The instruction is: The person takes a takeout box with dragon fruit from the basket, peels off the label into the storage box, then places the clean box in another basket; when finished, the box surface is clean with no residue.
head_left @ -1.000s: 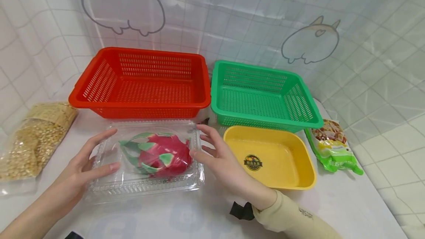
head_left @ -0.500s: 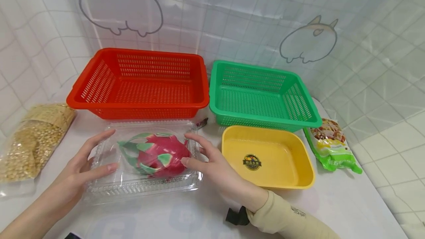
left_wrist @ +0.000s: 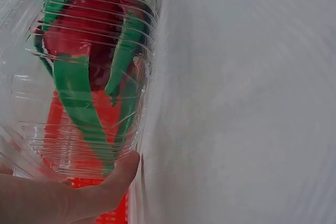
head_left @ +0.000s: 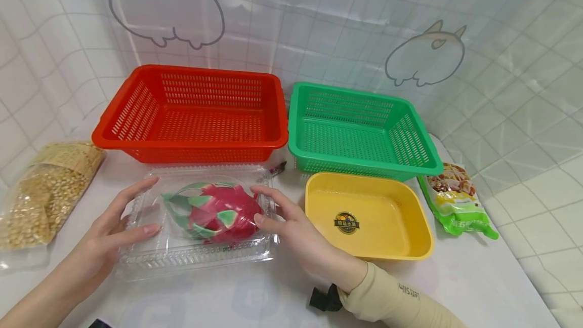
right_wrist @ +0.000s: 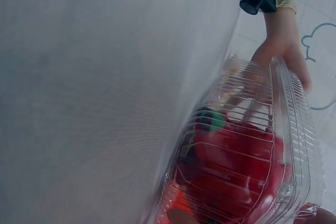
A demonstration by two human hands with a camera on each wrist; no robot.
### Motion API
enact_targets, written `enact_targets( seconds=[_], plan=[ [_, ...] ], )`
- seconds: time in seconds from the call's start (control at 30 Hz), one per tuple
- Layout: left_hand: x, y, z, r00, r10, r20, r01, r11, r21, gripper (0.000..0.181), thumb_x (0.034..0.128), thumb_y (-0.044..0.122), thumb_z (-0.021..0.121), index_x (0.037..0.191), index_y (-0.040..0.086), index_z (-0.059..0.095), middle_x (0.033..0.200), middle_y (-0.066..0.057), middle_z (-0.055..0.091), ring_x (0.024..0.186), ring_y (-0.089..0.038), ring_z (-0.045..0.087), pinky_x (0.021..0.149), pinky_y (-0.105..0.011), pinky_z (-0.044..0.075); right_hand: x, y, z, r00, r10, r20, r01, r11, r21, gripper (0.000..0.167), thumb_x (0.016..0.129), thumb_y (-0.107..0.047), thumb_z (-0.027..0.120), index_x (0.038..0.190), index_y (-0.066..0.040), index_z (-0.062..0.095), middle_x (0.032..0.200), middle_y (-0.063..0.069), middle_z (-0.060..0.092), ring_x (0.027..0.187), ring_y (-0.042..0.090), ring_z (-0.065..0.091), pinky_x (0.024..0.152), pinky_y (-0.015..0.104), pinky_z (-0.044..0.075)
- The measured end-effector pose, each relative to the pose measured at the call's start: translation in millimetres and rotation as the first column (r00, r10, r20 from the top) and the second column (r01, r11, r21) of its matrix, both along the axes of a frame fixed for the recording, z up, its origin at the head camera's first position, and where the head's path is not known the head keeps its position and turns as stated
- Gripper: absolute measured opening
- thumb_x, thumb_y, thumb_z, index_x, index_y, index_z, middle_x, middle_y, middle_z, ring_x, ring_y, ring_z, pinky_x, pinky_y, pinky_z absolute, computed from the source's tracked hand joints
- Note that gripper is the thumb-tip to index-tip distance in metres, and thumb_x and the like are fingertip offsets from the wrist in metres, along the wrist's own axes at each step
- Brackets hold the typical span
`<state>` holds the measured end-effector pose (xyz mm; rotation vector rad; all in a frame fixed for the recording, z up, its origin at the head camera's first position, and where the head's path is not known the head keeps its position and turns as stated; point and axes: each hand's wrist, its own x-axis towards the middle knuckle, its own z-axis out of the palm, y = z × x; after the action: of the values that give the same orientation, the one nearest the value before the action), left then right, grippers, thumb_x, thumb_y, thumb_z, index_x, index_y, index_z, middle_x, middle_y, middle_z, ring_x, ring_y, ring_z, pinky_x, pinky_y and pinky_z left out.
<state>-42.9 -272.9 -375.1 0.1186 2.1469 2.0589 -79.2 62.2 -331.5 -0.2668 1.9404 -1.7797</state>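
A clear plastic clamshell box point(head_left: 150, 242) lies on the white table with a pink and green dragon fruit point(head_left: 225, 211) inside. In the head view my left hand point(head_left: 102, 234) grips the box's left end, its thumb over the top. My right hand point(head_left: 302, 234) holds the opposite end, index finger and thumb spread over it. The left wrist view shows my left thumb point(left_wrist: 123, 174) at the corner of the box. Beyond the box, the right wrist view shows the left hand point(right_wrist: 283, 51); only fingertips of the right hand show at the bottom edge.
A red basket point(head_left: 196, 143) and a green basket point(head_left: 364, 166) stand behind. A yellow basin point(head_left: 387, 227) sits right of my right hand. A bag of pale kernels point(head_left: 54, 191) lies left, a green food packet point(head_left: 455, 199) right. A tiled-pattern sheet hangs behind.
My right hand has moved slightly left over the end of the box. The box and my left hand stay in nearly the same place.
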Motion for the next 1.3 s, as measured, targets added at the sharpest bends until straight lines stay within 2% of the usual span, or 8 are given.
enact_targets(
  seconds=[0.27,0.53,0.9,0.97,1.03,1.13,1.2,1.3],
  plan=[
    [-0.2,-2.7,-1.2,0.999,-0.034,0.000,0.034,0.999,0.039,0.071,0.0996,0.006,0.043,0.160,0.034,0.019,0.163,0.015,0.009,0.143,-0.007,-0.003,0.096,-0.072,-0.034,-1.5,-0.8,-1.5,0.998,-0.018,0.056,0.021,0.998,-0.057,0.049,0.095,-0.017,0.065,0.141,-0.034,0.054,0.157,-0.005,0.033,0.151,0.038,0.015,0.118,0.061,0.024],
    [0.0,-4.4,-0.5,0.997,-0.070,-0.041,0.075,0.990,0.118,0.071,0.0985,0.000,0.037,0.161,0.028,0.016,0.165,0.010,0.009,0.143,-0.011,-0.005,0.097,-0.067,-0.037,-0.2,-1.9,-0.6,0.995,-0.049,0.084,0.056,0.995,-0.078,0.050,0.095,-0.014,0.064,0.141,-0.032,0.055,0.154,-0.004,0.037,0.149,0.035,0.021,0.116,0.058,0.028],
    [2.1,-2.1,-0.5,0.991,-0.086,-0.104,0.104,0.977,0.188,0.073,0.0964,-0.007,0.032,0.161,0.021,0.015,0.166,0.004,0.006,0.144,-0.016,-0.003,0.101,-0.058,-0.039,0.8,-0.7,2.3,0.995,-0.070,0.071,0.076,0.994,-0.075,0.048,0.097,-0.015,0.061,0.142,-0.030,0.054,0.141,0.007,0.051,0.121,0.025,0.052,0.098,0.039,0.045],
    [2.5,-2.4,0.5,0.989,-0.095,-0.116,0.115,0.976,0.183,0.073,0.0963,-0.008,0.031,0.161,0.021,0.014,0.167,0.004,0.006,0.144,-0.016,-0.003,0.113,-0.049,-0.030,1.0,0.1,2.8,0.996,-0.070,0.061,0.075,0.994,-0.082,0.048,0.097,-0.015,0.060,0.142,-0.028,0.054,0.138,0.008,0.053,0.117,0.023,0.055,0.095,0.035,0.045],
    [2.6,-3.2,1.8,0.985,-0.103,-0.141,0.127,0.976,0.175,0.073,0.0960,-0.009,0.030,0.161,0.019,0.014,0.167,0.003,0.006,0.144,-0.017,0.001,0.124,-0.037,-0.005,1.3,0.7,4.1,0.996,-0.069,0.048,0.073,0.993,-0.089,0.048,0.097,-0.015,0.060,0.143,-0.026,0.053,0.138,0.008,0.052,0.116,0.022,0.055,0.093,0.033,0.046],
    [2.8,-4.2,4.3,0.975,-0.125,-0.183,0.157,0.972,0.172,0.073,0.0953,-0.011,0.027,0.162,0.016,0.012,0.167,0.000,0.004,0.142,-0.020,0.010,0.108,-0.027,0.041,1.6,1.9,6.4,0.997,-0.073,0.020,0.075,0.993,-0.092,0.048,0.097,-0.015,0.060,0.143,-0.023,0.053,0.140,0.009,0.050,0.119,0.024,0.052,0.094,0.033,0.046],
    [3.1,-3.9,6.4,0.966,-0.143,-0.216,0.183,0.967,0.178,0.074,0.0942,-0.012,0.025,0.161,0.014,0.010,0.167,-0.001,0.004,0.141,-0.022,0.015,0.096,-0.032,0.053,1.6,3.0,8.4,0.997,-0.076,0.000,0.076,0.993,-0.087,0.047,0.097,-0.016,0.059,0.144,-0.022,0.053,0.143,0.008,0.048,0.124,0.027,0.048,0.096,0.036,0.046],
    [4.5,-1.9,11.4,0.958,-0.171,-0.230,0.215,0.958,0.187,0.075,0.0930,-0.013,0.021,0.162,0.013,0.007,0.167,-0.003,0.000,0.141,-0.024,0.018,0.097,-0.036,0.054,0.9,4.8,10.6,0.997,-0.077,-0.015,0.075,0.994,-0.077,0.046,0.098,-0.017,0.058,0.144,-0.022,0.053,0.146,0.007,0.045,0.131,0.029,0.043,0.102,0.041,0.045]
  ],
)
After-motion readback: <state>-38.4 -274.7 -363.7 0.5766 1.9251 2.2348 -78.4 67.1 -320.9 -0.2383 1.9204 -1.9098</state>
